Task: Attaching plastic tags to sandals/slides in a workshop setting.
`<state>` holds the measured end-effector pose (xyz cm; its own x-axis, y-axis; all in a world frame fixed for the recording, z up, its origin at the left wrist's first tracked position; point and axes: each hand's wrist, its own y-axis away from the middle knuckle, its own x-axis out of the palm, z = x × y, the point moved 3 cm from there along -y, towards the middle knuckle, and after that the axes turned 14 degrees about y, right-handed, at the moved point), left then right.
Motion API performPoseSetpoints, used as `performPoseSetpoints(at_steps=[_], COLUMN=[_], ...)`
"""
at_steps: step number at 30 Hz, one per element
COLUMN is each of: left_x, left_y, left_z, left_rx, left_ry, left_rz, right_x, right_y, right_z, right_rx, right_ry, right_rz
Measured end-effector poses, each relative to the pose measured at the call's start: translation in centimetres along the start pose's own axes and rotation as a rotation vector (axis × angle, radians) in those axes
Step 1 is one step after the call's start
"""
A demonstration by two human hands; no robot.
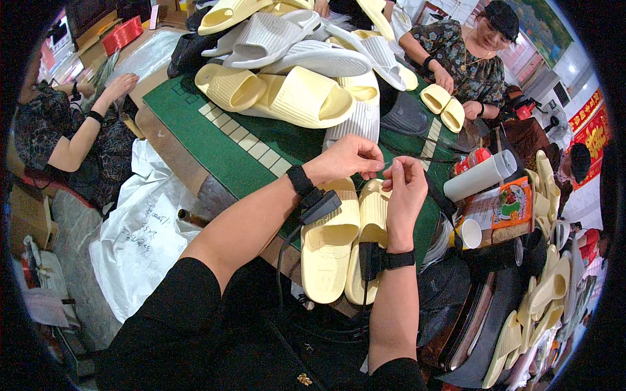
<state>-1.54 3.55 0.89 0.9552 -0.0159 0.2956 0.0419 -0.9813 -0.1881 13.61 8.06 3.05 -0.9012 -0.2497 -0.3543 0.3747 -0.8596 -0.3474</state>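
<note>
A pair of pale yellow slide slippers lies side by side at the near edge of the green tabletop, the left slipper and the right slipper with their soles' heel ends towards me. Above their ribbed straps my left hand and my right hand come close together, fingertips pinched. What they hold, if anything, is too small to make out. Each wrist wears a black band with a small black device, and cables run down from them.
Yellow slippers and grey slippers are heaped at the table's far side. At the far right, a co-worker's hand is by a yellow pair. A pale tumbler, an orange packet and a paper cup stand right. A white sack lies left.
</note>
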Motion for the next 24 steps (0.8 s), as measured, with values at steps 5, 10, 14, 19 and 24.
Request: performPoseSetpoints(at_steps=[5, 10, 14, 19, 24], left_x=[0.09, 0.12, 0.14, 0.07, 0.11], left_y=[0.01, 0.00, 0.02, 0.14, 0.03], left_z=[0.07, 0.17, 0.07, 0.02, 0.11], left_rx=[-0.005, -0.026, -0.030, -0.041, -0.041], left_ry=[0.005, -0.026, -0.029, -0.047, -0.051], left_rz=[0.019, 0.004, -0.001, -0.011, -0.003], right_x=[0.19, 0.17, -0.04, 0.13, 0.10], right_y=[0.14, 0.18, 0.10, 0.06, 0.07], right_z=[0.01, 0.07, -0.12, -0.07, -0.05], right_rx=[0.017, 0.001, 0.029, 0.015, 0.040], right_ry=[0.055, 0.127, 0.093, 0.169, 0.206], right_rz=[0.076, 0.073, -0.005, 0.067, 0.070])
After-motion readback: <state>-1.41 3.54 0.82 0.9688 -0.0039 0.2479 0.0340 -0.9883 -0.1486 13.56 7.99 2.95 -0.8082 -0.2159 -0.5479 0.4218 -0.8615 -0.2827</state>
